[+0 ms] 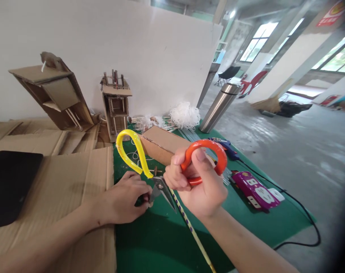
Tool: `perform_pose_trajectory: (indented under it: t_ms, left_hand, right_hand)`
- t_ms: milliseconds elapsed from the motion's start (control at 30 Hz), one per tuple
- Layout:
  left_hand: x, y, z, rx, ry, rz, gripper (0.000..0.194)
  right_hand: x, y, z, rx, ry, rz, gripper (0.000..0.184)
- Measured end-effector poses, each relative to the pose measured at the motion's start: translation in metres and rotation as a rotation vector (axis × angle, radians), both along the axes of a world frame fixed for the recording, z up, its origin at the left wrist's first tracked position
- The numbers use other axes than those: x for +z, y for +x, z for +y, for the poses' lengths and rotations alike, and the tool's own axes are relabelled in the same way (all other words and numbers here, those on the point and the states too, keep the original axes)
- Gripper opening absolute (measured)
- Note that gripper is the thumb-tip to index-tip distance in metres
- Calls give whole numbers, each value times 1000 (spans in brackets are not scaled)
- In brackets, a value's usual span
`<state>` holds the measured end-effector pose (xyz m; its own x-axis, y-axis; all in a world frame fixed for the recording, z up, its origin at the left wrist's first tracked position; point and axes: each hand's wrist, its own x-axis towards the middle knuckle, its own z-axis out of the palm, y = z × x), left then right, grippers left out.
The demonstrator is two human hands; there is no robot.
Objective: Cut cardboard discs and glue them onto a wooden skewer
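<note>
My right hand (202,185) grips the orange handle loop of a pair of scissors (160,183), with the thumb lying over the loop. The scissors' yellow handle loop stands swung out to the left, and the blades are spread, pointing down. Close by one blade, my left hand (129,201) is closed, thumb and fingertips together. What it pinches, if anything, is too small to make out. Below my right hand a thin pale stick (191,227) with dark dots runs toward the front edge. Behind the scissors lies a brown cardboard box (163,144).
Cardboard sheets (84,182) and a black flat panel (13,185) cover the left. Two cardboard models (61,94) stand behind. White loops (185,115), a steel flask (220,108), a blue glue gun (226,148) and a purple power strip (254,191) with its black cable lie rightward.
</note>
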<state>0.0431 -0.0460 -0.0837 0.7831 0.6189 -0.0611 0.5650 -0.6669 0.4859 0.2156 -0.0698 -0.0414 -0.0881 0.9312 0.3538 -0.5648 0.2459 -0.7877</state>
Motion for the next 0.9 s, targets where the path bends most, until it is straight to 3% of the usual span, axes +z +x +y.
perform_pose_trajectory:
  t_ms: [233, 900]
  left_hand:
    - [-2, -2, -1, 15, -12, 11, 10]
    - [-3, -1, 0, 5, -31, -34, 9]
  right_hand:
    - [3, 5, -2, 103, 53, -7, 32]
    - [3, 3, 0, 57, 10, -32, 33]
